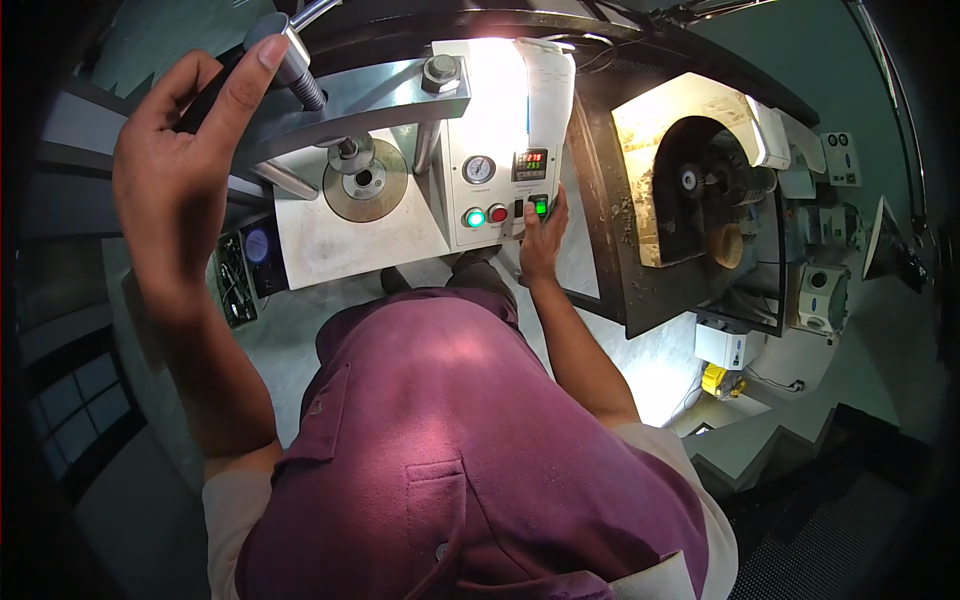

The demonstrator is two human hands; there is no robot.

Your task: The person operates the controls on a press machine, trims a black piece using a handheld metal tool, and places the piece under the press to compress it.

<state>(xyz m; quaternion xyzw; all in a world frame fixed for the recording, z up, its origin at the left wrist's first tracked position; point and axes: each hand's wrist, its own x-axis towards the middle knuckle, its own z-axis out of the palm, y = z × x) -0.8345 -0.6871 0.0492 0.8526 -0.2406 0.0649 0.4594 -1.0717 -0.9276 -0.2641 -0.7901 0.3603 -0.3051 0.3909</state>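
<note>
My left hand [175, 180] is raised at the upper left, its fingers and thumb closed around a dark handle [212, 95] beside the threaded screw [297, 75] of a metal press. The screw passes through a thick steel crossbar [365, 95] with a large bolt [441, 73]. Below it, a round metal plate [365, 200] lies on the pale press base [350, 248]. My right hand [542, 240] holds the lower right edge of a white control box [462, 215], thumb beside a green-lit switch [541, 206]. A gauge [479, 170], digital display [531, 164], green button [473, 217] and red button [498, 213] are on its face.
An arched, brightly lit chamber [640, 140] on a dark bench stands to the right, with a small round wooden-looking ring [725, 245] in it. White machines [824, 297] and a yellow object [718, 380] are farther right. A box of dark items [236, 280] sits left of the press.
</note>
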